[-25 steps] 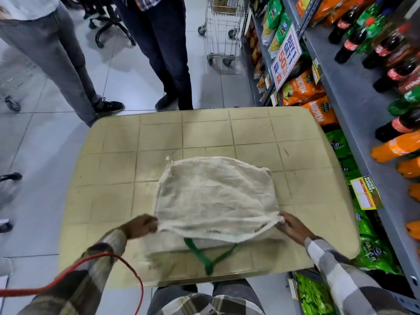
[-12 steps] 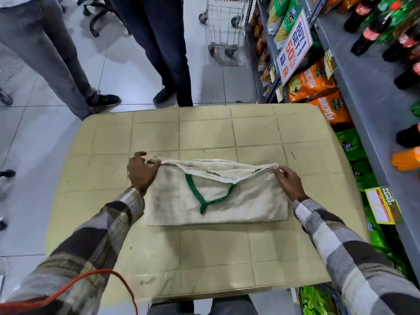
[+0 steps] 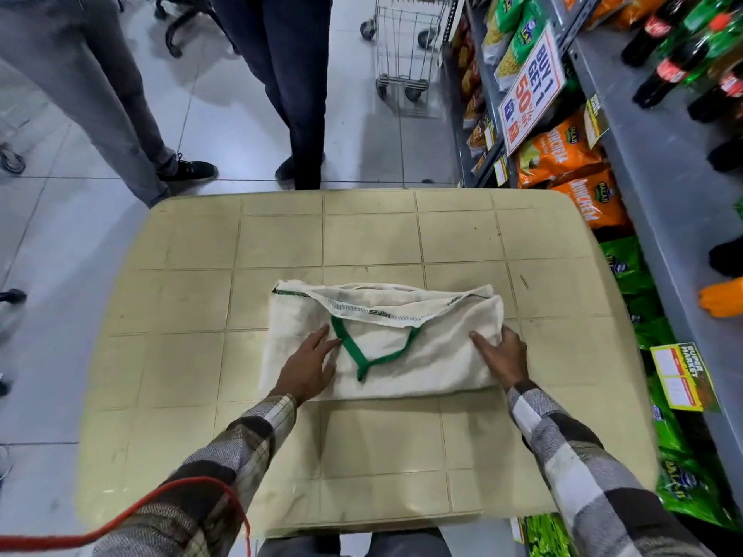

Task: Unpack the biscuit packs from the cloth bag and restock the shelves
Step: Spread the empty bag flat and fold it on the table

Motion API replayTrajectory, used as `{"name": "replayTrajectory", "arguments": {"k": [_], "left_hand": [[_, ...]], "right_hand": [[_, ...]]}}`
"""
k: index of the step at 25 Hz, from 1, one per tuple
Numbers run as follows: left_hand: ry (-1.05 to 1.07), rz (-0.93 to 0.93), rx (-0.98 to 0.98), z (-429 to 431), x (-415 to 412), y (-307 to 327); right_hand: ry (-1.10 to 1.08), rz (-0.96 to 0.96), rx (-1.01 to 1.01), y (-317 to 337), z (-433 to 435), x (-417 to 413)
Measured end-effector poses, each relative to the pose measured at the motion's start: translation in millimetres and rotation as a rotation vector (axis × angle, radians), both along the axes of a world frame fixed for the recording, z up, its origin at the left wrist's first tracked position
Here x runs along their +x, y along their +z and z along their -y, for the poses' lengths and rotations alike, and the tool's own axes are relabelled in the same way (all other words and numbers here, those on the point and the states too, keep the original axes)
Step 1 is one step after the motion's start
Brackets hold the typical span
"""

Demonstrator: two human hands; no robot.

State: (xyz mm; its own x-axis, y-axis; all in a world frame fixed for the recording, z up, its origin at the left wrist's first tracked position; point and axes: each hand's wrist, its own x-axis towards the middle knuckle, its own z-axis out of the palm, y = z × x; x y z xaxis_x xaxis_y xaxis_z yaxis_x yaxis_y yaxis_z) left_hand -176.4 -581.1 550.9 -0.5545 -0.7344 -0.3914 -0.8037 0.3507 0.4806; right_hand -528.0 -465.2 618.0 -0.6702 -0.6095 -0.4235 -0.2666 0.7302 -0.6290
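**Cloth bag** (image 3: 422, 363), folded flat, lies at the middle of the table (image 3: 362, 235) — bare top stays open on all four sides, least toward the right edge. Left hand (image 3: 305, 371) lies flat on the bag's left part, fingers straight beside the green handle (image 3: 347, 343). Right hand (image 3: 504, 357) presses the bag's right edge, fingers spread. The bag's inside is hidden. Shelves (image 3: 651, 174) run just beside the table's right edge. A sign (image 3: 530, 86) reads "BUY 1 GET 1 50% OFF", a yellow tag (image 3: 683, 379) "SUPER MARKET" — pack lettering is blurred.
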Motion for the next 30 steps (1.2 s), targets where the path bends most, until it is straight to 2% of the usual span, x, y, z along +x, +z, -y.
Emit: {"name": "replayTrajectory", "arguments": {"k": [4, 6, 8, 10, 12, 14, 15, 17, 19, 22, 24, 25, 27, 28, 29, 30], "left_hand": [[0.025, -0.077, 0.130, 5, -4, 5], [0.182, -0.194, 0.239, 4, -4, 15], [0.463, -0.376, 0.419, 7, -2, 26], [0.798, -0.621, 0.630, 8, 1, 38], [1.088, -0.799, 0.788, 15, 7, 47], [1.240, -0.904, 0.891, 22, 21, 47], [1.248, -0.912, 0.915, 23, 28, 45], [1.119, -0.855, 0.865, 21, 37, 43], [1.026, -0.680, 0.599, 20, 39, 43], [0.984, -0.602, 0.202, 15, 41, 50], [0.836, -0.507, -0.127, 6, 41, 54], [0.681, -0.430, -0.285, 0, 38, 54], [0.172, -0.318, -0.482, -9, 27, 51], [-0.073, -0.257, -0.494, -11, 21, 45], [-0.229, -0.169, -0.476, -12, 19, 35], [-0.266, -0.059, -0.408, -11, 19, 25]], "right_hand": [[0.097, -0.119, -0.160, 55, 40, 54], [0.215, -0.146, -0.216, 76, 62, 99], [0.342, -0.145, -0.298, 89, 80, 151], [0.433, -0.078, -0.340, 84, 92, 199], [0.543, 0.068, -0.260, 62, 99, 233], [0.694, 0.258, -0.083, 34, 98, 250], [0.774, 0.312, -0.019, 23, 94, 253], [0.818, 0.350, 0.000, 6, 85, 250], [0.728, 0.309, -0.088, 0, 80, 242], [0.603, 0.059, -0.266, 0, 74, 217], [0.609, -0.110, -0.318, 0, 69, 203], [0.635, -0.171, -0.292, 0, 66, 199], [0.737, -0.262, -0.142, -10, 57, 198], [0.788, -0.290, -0.056, -20, 53, 198], [0.834, -0.318, 0.002, -28, 48, 200], [0.869, -0.338, 0.032, -36, 44, 201]]}}
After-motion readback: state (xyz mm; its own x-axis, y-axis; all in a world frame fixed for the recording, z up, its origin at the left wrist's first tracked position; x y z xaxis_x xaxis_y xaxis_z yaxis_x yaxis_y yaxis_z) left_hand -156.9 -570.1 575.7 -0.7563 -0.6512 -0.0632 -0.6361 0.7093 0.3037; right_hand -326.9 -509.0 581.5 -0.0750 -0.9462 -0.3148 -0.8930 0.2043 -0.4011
